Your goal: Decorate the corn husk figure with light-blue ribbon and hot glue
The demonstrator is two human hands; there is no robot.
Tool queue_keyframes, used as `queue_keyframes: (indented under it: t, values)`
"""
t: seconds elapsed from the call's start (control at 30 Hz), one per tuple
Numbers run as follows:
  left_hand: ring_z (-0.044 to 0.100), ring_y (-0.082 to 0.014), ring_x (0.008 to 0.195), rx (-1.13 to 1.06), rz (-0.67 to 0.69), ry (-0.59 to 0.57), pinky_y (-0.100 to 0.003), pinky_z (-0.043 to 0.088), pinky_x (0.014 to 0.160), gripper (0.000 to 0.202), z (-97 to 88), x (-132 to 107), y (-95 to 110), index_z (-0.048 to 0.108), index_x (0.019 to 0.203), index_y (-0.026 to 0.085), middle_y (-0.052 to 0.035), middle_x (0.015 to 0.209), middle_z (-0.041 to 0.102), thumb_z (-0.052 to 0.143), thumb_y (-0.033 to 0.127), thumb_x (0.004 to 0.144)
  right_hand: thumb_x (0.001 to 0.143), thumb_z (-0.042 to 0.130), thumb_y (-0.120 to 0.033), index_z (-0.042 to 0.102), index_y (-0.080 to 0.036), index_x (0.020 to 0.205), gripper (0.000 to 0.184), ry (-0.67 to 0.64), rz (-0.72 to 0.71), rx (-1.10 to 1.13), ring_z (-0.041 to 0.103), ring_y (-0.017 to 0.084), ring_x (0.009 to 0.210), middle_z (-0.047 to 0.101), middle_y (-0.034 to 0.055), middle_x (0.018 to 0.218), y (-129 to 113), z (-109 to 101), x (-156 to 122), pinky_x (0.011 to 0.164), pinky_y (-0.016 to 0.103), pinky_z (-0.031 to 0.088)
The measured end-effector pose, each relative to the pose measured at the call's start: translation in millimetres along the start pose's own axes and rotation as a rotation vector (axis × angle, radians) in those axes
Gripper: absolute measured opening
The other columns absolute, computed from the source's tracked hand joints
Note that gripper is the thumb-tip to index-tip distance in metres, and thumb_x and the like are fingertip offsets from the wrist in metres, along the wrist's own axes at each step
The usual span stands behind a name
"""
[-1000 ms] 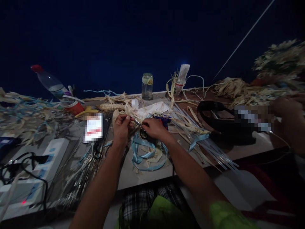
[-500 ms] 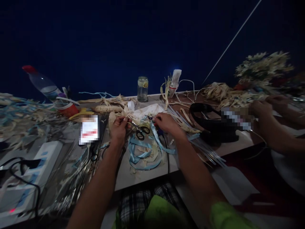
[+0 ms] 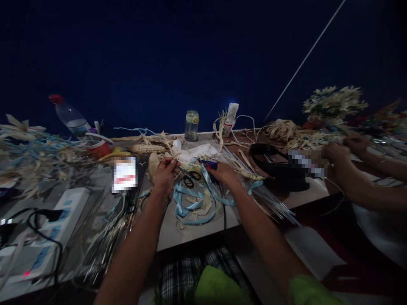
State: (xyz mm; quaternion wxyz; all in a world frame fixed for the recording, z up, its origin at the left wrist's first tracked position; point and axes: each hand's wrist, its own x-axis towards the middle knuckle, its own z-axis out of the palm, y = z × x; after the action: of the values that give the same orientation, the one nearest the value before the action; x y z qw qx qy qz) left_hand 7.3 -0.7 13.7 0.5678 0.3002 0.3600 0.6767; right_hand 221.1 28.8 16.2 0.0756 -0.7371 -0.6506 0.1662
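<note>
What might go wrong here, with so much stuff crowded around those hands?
The blue ribbon runs close by the right hand and the blue tool, so it might snag if the tool is moved. The scissors lie close to the left hand, which could brush against them.

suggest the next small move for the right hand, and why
Probably ease the blue tool toward the left hand: the right hand is on it, grip partly hidden, and the left appears to pinch a pale husk piece.
</note>
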Motion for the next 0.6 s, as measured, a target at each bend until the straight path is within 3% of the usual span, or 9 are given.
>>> queue_keyframes:
  t: [0.1,0.17,0.37,0.47,0.6]
  values:
    - [0.051,-0.0037,0.048,-0.043,-0.021,0.019,-0.012,0.034,0.043,0.028,0.0,1.0,1.7,0.047,0.075,0.017,0.0033,0.061,0.059,0.071,0.020,0.061,0.064,0.068,-0.043,0.063,-0.012,0.081,0.036,-0.080,0.092,0.547,0.062,0.026,0.084,0.067,0.0145,0.083,5.7,1.2,6.6,0.067,0.030,0.045]
    - [0.052,-0.0041,0.049,-0.071,-0.025,0.020,-0.012,0.034,0.043,0.028,-0.8,2.2,2.3,0.047,0.075,0.017,0.0029,0.062,0.060,0.071,0.019,0.061,0.069,0.065,-0.037,0.060,-0.014,0.080,0.026,-0.173,0.109,0.886,0.060,0.019,0.070,0.064,0.0091,0.073,9.1,-2.9,6.1,0.060,0.028,0.046]
    - [0.047,-0.0034,0.045,-0.095,-0.060,0.009,-0.013,0.035,0.043,0.033,-1.8,0.3,6.9,0.046,0.077,0.019,0.0031,0.062,0.060,0.073,0.021,0.058,0.076,0.053,-0.034,0.054,-0.017,0.088,0.021,-0.545,-0.161,1.872,0.041,0.005,0.047,0.062,0.0057,0.087,7.5,-23.6,-13.9,0.043,0.018,0.039]
    - [0.044,-0.0029,0.044,-0.108,-0.086,-0.016,-0.014,0.036,0.045,0.033,-1.0,-1.5,9.8,0.046,0.077,0.019,0.0040,0.061,0.059,0.073,0.023,0.059,0.075,0.054,-0.036,0.056,-0.018,0.088,0.022,-0.593,-0.296,1.926,0.032,0.003,0.044,0.062,0.0044,0.090,-0.7,-23.5,-19.1,0.041,0.018,0.034]
    - [0.043,-0.0019,0.044,-0.139,-0.098,-0.030,-0.013,0.035,0.045,0.032,0.0,-1.4,11.0,0.045,0.074,0.018,0.0047,0.060,0.057,0.073,0.021,0.060,0.067,0.063,-0.032,0.059,-0.017,0.087,0.026,-0.593,-0.409,1.702,0.034,0.004,0.045,0.063,0.0040,0.084,-14.2,-13.1,-17.5,0.044,0.021,0.033]
